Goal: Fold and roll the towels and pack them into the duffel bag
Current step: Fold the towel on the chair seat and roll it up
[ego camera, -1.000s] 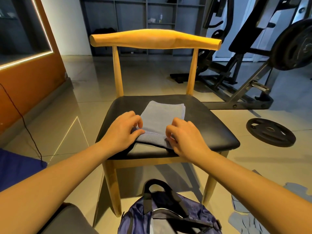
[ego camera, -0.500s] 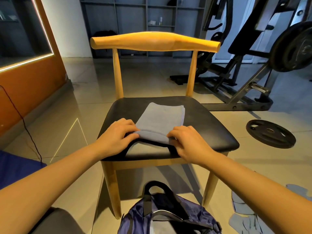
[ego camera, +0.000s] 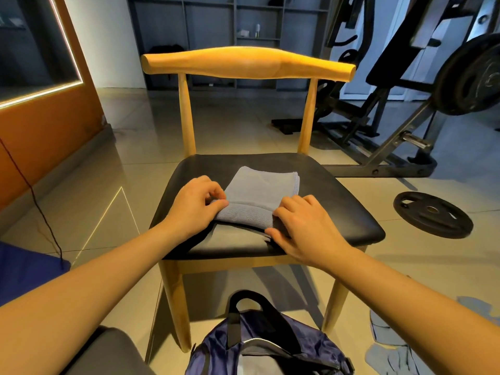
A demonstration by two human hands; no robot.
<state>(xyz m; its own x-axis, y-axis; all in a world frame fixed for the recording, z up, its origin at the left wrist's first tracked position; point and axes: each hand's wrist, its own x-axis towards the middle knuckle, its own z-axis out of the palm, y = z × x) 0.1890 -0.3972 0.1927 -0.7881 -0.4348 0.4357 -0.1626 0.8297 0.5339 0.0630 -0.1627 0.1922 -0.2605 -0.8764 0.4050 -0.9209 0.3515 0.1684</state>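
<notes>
At the near edge of the seat (ego camera: 341, 207), the towel (ego camera: 261, 190) is lying folded, its near end rolled. The left hand (ego camera: 193, 205) and right hand (ego camera: 304, 226) are pinching the roll's ends, each grip curled onto cloth. Risk: uneven pushing skewing or loosening the roll. The bag (ego camera: 270, 347) is lying below on the floor.

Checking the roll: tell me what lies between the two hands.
Head view: the rolled near end of the grey towel lies between the left hand and right hand, on the chair seat.
</notes>
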